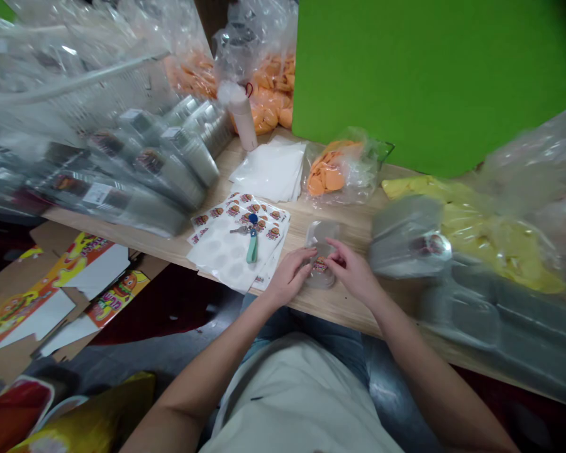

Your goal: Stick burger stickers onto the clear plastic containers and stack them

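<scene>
A clear plastic container (pixel 321 234) lies opened out near the table's front edge, a small burger sticker (pixel 319 264) showing on its nearer part. My left hand (pixel 290 275) holds that container from the left, thumb and fingers bent close to the sticker. From the other side, my right hand (pixel 351 267) grips it with curled fingers, the thumb at the sticker's edge. Just left of my hands are sheets of burger stickers (pixel 224 251), partly used. A key with a green strap (pixel 251 246) rests on these sheets.
Packed clear containers (pixel 170 170) crowd the left side beside a white basket (pixel 75 88). White sheets (pixel 268 167), a bottle (pixel 243 119) and a bag of orange pieces (pixel 330 173) stand behind. Stacked clear containers (pixel 400 239) and yellow bags (pixel 500 233) fill the right; a green panel (pixel 429 75) rises behind.
</scene>
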The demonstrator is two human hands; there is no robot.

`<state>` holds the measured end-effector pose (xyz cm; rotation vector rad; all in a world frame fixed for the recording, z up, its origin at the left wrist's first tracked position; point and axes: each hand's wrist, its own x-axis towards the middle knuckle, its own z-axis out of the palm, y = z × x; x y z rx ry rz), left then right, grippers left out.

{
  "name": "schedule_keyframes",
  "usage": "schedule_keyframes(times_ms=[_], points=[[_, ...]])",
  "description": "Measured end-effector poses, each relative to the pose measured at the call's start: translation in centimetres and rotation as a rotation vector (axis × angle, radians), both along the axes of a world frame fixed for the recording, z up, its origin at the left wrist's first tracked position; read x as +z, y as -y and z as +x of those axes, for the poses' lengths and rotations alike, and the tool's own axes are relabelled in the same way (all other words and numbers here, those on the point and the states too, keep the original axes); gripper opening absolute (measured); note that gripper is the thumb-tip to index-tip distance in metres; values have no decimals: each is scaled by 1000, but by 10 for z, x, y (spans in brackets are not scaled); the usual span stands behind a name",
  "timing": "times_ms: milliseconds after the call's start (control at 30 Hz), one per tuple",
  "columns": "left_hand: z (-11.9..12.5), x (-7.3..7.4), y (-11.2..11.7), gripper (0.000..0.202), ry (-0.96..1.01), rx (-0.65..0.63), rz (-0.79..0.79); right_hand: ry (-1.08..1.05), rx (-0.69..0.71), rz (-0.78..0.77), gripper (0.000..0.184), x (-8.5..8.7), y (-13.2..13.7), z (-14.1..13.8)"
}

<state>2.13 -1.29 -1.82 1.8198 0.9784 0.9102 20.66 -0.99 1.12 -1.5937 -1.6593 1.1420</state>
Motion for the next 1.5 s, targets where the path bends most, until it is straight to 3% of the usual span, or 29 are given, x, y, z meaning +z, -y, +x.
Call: schedule_keyframes(times_ms=[567, 667, 800, 833, 900, 967, 1067, 1133, 1200, 1267, 1400, 1500], points=[[9, 3, 0, 32, -30, 112, 33, 118, 39, 21, 48, 1, 0, -1], [12, 3, 1, 31, -66, 136, 36, 298, 49, 156, 50, 5, 7, -4], [16, 3, 2, 30, -78, 173, -5, 526, -159, 439, 61, 4, 17, -4], [15, 3, 2, 30, -61, 166, -15, 525, -160, 469, 66, 3, 19, -4], [10, 6, 1, 33, -16, 153, -19, 491, -28, 473, 75, -1, 21, -5], [0, 12, -1, 35, 21, 228, -23, 452, 100, 452, 78, -3, 22, -7], [-17, 29, -4, 34, 98, 412, -218, 330, 34, 449, 80, 1, 24, -10], [-24, 43, -4, 35, 240, 310, -529, 230, -7, 471, 84, 8, 26, -11], [-22, 54, -3, 37, 424, 86, -836, 188, 7, 494, 83, 15, 29, -10], [-14, 63, -3, 33, 556, -42, -982, 243, 44, 542, 78, 22, 34, -7], [14, 77, -2, 26, 496, -118, -894, 466, 158, 681, 71, 42, 50, 9], [31, 88, -4, 30, 193, -167, -574, 582, 173, 718, 69, 67, 57, 39]])
